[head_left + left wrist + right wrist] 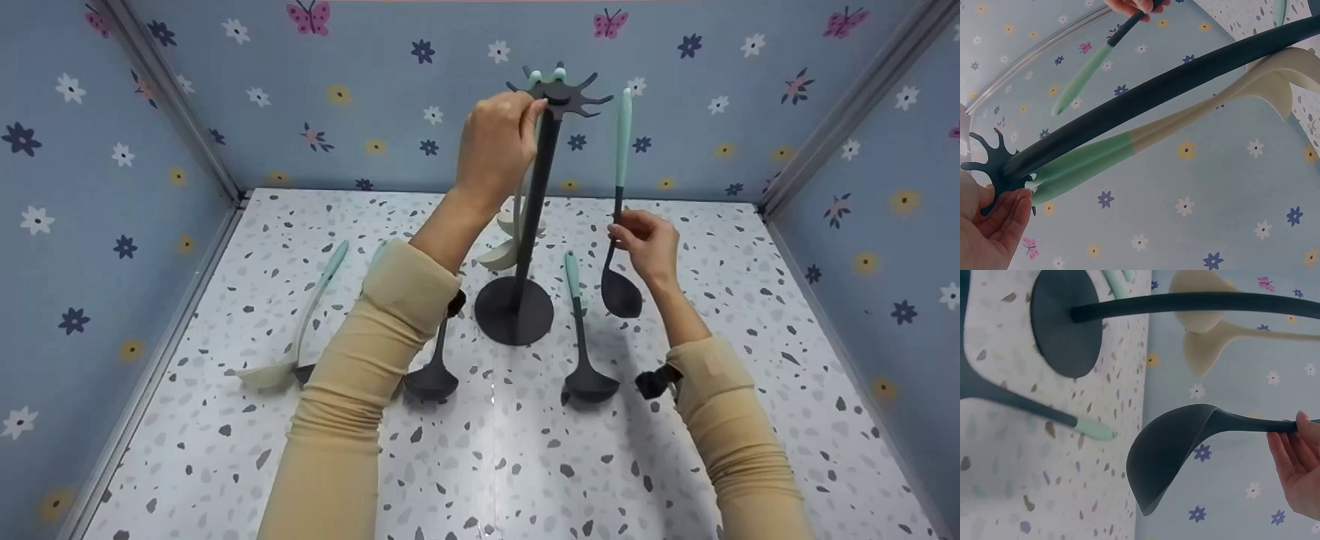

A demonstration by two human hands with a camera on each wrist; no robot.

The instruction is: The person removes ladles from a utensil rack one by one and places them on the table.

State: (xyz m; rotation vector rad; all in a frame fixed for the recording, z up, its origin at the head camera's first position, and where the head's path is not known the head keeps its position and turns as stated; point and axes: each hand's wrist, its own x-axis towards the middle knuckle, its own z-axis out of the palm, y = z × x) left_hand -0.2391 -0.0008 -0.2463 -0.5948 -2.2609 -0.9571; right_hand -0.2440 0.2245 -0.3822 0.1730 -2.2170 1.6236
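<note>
A black utensil stand (538,195) with a round base and a crown of hooks rises from the table. My left hand (495,142) grips the crown's edge; in the left wrist view thumb and fingers pinch it. Two cream ladles (1185,116) with mint handles hang from the hooks beside the pole. To the right of the stand, my right hand (651,244) pinches the dark shaft of a black ladle (1168,455). That ladle is upright in the air, bowl down, its mint handle tip (627,101) near hook height and apart from the hooks.
On the speckled table (495,465) lie a black ladle (591,382) right of the base, another black ladle (432,381) left of it, and a cream ladle (270,373) farther left. My left sleeve partly hides another dark utensil. Patterned walls enclose the back and sides.
</note>
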